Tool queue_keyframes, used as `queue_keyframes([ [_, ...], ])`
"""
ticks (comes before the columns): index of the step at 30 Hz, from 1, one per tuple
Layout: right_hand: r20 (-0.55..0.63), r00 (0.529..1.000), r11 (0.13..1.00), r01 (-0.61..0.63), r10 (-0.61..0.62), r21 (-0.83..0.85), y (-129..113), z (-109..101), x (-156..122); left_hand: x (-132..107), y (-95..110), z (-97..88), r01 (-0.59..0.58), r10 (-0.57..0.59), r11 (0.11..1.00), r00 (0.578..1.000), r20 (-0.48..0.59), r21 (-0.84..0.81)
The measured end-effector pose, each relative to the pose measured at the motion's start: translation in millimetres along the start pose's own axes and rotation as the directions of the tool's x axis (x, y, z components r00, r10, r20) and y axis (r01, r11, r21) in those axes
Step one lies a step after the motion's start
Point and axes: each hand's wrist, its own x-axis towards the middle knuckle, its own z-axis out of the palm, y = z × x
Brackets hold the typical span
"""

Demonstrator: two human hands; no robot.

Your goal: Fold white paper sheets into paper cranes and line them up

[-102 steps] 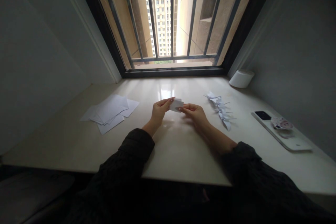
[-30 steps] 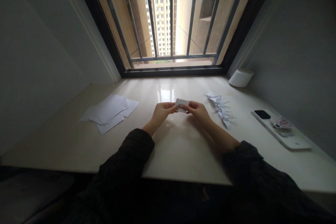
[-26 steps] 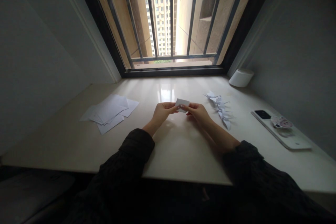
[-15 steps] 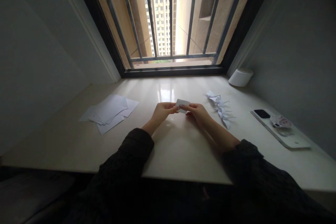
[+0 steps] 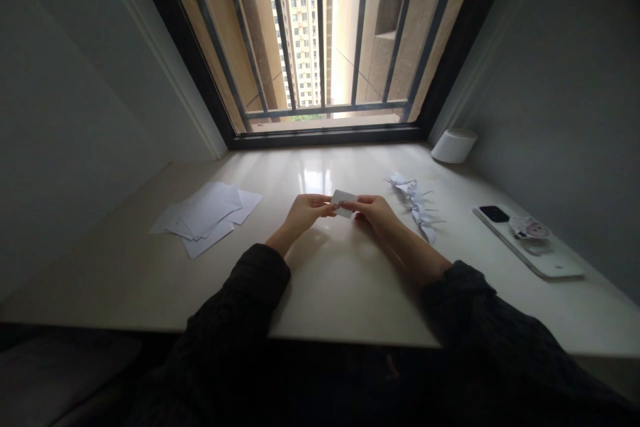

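Observation:
A small folded piece of white paper (image 5: 345, 196) is held just above the sill, between both my hands. My left hand (image 5: 306, 211) pinches its left edge between thumb and fingers. From the other side my right hand (image 5: 374, 209) grips it, the thumb lying across its face. How many layers the paper has cannot be made out. Right of my right hand lies a row of folded white paper figures (image 5: 414, 200) with thin pointed ends. Over to the left, several loose white paper sheets (image 5: 213, 205) overlap in a spread pile.
The pale glossy sill (image 5: 320, 293) ends in a front edge near my forearms. A white phone (image 5: 530, 247) with a round grip on its back lies at the right. A white rounded container (image 5: 454, 146) stands in the back right corner, below the barred window (image 5: 320, 137).
The view has shifted slightly, moving the things at the right a little to the left. Both hands keep hold of the paper, which looks tilted a bit differently.

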Motion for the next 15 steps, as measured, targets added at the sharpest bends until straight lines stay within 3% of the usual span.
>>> queue_keyframes([
  [15,0.044,0.995,0.991,0.098,-0.095,-0.095,-4.7,-5.4,1.2,-0.4,-1.4,-1.8,0.050,-0.050,0.999,0.999,-0.005,-0.018],
])
